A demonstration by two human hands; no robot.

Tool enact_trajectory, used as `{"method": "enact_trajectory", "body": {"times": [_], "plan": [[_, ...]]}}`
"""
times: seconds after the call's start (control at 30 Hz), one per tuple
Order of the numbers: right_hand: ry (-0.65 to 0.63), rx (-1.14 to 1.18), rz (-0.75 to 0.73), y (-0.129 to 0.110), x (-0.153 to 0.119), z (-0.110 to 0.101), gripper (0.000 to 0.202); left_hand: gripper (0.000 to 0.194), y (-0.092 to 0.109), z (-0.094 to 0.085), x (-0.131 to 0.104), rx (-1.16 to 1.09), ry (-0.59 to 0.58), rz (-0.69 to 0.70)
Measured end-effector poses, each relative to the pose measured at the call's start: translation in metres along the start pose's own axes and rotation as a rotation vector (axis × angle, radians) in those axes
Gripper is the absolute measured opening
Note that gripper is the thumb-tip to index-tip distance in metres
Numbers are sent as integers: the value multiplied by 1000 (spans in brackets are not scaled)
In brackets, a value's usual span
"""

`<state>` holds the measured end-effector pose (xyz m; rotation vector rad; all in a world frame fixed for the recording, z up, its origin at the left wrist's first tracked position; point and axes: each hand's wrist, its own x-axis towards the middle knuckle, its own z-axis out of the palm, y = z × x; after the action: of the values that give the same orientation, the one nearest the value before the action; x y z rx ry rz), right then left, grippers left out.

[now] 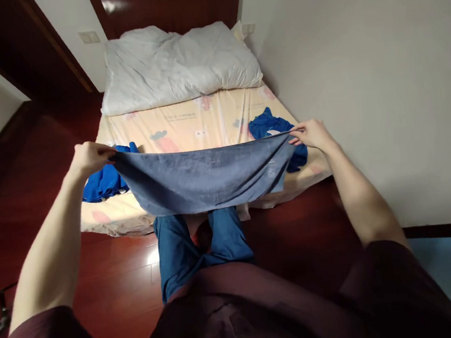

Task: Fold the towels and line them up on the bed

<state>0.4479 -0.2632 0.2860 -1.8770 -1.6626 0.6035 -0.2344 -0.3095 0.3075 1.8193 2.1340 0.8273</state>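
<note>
A grey-blue towel [206, 176] hangs stretched between my two hands above the foot of the bed. My left hand [89, 156] pinches its left top corner and my right hand [311, 133] pinches its right top corner. The towel sags in the middle and hides part of the patterned cream bedsheet [199, 120]. A bright blue garment [102, 182] lies on the sheet just behind my left hand. Another bright blue garment [269, 126] lies by my right hand.
A white crumpled duvet [177, 66] covers the head of the bed against a dark wooden headboard [166, 5]. A pale wall [383, 91] runs along the bed's right side. Dark red wooden floor [110, 269] lies to the left and under my legs.
</note>
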Motion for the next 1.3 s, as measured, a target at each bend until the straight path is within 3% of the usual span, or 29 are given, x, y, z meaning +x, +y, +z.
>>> {"method": "enact_trajectory", "body": {"times": [0.13,0.23,0.33,0.4,0.47,0.53,0.63,0.73,0.8,0.87,0.97,1.13,1.3], "plan": [[233,12,-160,-3,33,7,32,38,15,6,28,-31,186,76],[364,1,-319,-8,36,0,30,47,21,2,38,-56,371,178],[446,30,-438,-4,25,-3,31,51,17,6,28,-9,417,283],[461,35,-479,10,16,5,30,47,6,19,13,16,417,338],[444,21,-467,34,7,24,30,42,-14,44,-8,28,424,346],[398,-1,-410,63,-1,55,33,39,-41,81,-32,33,384,319],[263,5,-291,107,-18,118,37,39,-84,146,-74,-14,117,244],[121,18,-124,140,-38,183,35,40,-113,206,-113,-15,-128,30],[3,0,-39,156,-50,215,32,41,-125,234,-132,-10,-229,-88],[-41,-10,11,171,-58,234,30,41,-132,251,-143,0,-219,-132],[12,2,48,191,-62,240,31,42,-143,255,-146,2,-197,-183],[25,27,30,207,-63,229,28,40,-159,244,-138,37,-273,-172],[-17,2,35,205,-65,225,22,29,-159,236,-138,148,-331,32]]}}
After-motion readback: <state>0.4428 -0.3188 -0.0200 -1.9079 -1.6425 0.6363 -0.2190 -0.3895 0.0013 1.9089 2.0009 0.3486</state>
